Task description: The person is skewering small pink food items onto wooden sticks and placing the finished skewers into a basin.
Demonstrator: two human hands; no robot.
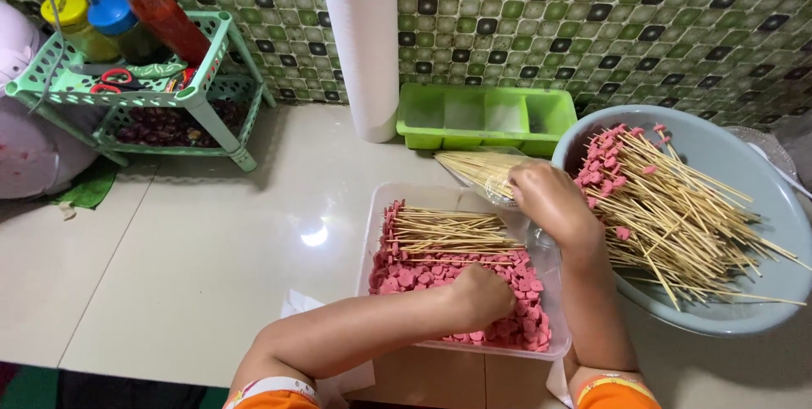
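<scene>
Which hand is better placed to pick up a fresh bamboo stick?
The right hand, probably. It already rests at the bundle of bare sticks beside the grey bowl, while the left hand is down among the pink slices in the clear tray.

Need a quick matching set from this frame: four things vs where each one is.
1. left hand
2. right hand
3. green tray
4. paper roll

a. upright against the tiled wall
b. on the pink slices in the clear tub
c. empty, by the wall behind the tub
d. at the bare skewer bundle, beside the grey basin

Pairs: 1-b, 2-d, 3-c, 4-a
</scene>
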